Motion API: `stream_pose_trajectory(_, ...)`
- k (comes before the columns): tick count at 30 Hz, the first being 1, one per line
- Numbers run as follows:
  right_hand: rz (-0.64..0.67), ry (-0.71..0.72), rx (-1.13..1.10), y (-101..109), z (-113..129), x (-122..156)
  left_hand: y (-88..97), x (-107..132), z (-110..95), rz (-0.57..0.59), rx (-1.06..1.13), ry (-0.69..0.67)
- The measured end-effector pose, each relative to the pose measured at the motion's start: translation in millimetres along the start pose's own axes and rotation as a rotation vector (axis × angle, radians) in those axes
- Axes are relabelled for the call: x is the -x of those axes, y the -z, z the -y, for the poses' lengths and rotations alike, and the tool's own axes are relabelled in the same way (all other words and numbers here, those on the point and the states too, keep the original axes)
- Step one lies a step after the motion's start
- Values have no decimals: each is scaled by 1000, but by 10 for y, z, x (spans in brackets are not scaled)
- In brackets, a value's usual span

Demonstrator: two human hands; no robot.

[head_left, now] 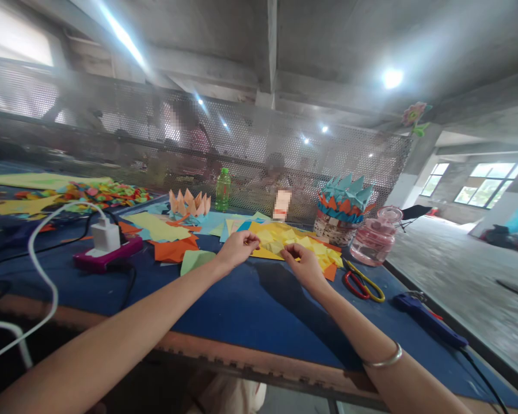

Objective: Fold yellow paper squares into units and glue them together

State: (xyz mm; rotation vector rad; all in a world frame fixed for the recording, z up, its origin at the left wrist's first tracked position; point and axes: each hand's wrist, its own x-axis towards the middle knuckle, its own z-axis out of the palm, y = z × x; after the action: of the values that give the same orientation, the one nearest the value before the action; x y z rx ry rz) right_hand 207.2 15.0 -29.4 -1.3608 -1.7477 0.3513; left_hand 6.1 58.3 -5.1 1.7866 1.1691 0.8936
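Over a heap of yellow folded paper pieces (315,247), both my hands are close together. My left hand (238,250) is closed in a pinch at the heap's left side. With thumb and index finger pressed together, my right hand (303,265) pinches from the other side. A pale yellow folded paper piece (273,245) lies between the fingertips, which seem to grip its two ends; its edges blend into the heap. Under the heap are a flat yellow sheet (265,253) and an orange paper piece (330,272). A silver bangle (386,357) circles my right wrist.
Scissors (363,282), a blue corded tool (431,319) and a pink jar (373,241) stand right. Behind are a paper-ringed container (337,215), a peach paper crown (190,204) and a green bottle (223,191). A purple power strip (107,254) lies left, before colourful scraps (107,192).
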Motion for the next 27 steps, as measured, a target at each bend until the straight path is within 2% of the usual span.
stream_pose_trajectory(3, -62, 2, 29, 20, 14, -2, -10, 16, 5, 28, 68, 10)
stream_pose_trajectory(7, -145, 24, 49, 27, 85, 27, -36, 61, -21, 123, 151, 0)
stream_pose_trajectory(10, -163, 51, 38, 15, 147, 57, -65, 91, -49, 173, 196, -32)
stream_pose_trajectory(27, -21, 134, 19, -35, 84, 47, -51, 48, -37, 110, 103, -98)
